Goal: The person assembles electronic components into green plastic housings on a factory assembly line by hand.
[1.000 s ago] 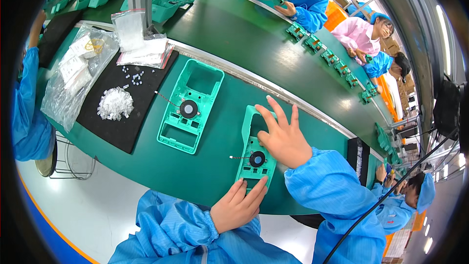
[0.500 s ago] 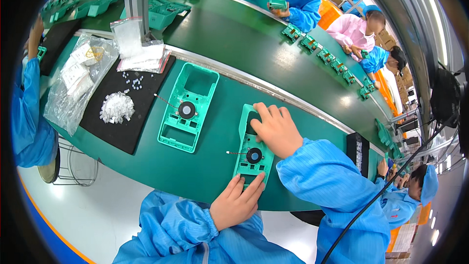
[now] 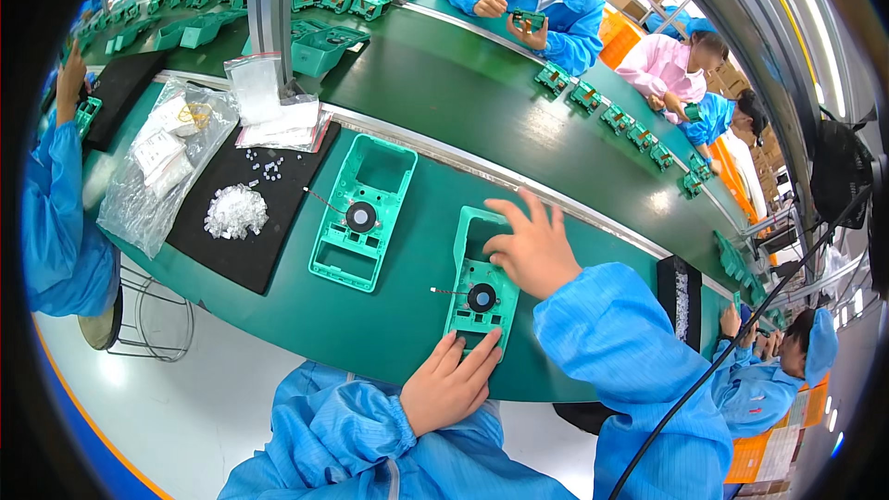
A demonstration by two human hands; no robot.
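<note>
In front of me lies a green plastic housing [image 3: 460, 307] on the green table. A round black speaker [image 3: 482, 297] sits in it, with a thin wire [image 3: 449, 292] and a small white plug sticking out to the left. My left hand [image 3: 448, 383] rests on the housing's near end, fingers stretched out, gripping nothing. Over the right side of its far end hovers my right hand [image 3: 534, 245], fingers spread and empty. To the left lies a second green housing [image 3: 346, 253], also with a black speaker [image 3: 361, 216] and a wire; neither hand touches it.
A black mat [image 3: 208, 257] at the left holds a pile of small clear pieces [image 3: 235, 212]. Plastic bags [image 3: 167, 162] lie beside it. Beyond a metal rail, a green conveyor [image 3: 482, 83] carries several green assemblies [image 3: 585, 95]. Co-workers sit across and at both sides.
My right hand has lifted off the housing's far end and its fingers have spread. My left hand stays on the near end. The view has shifted slightly.
</note>
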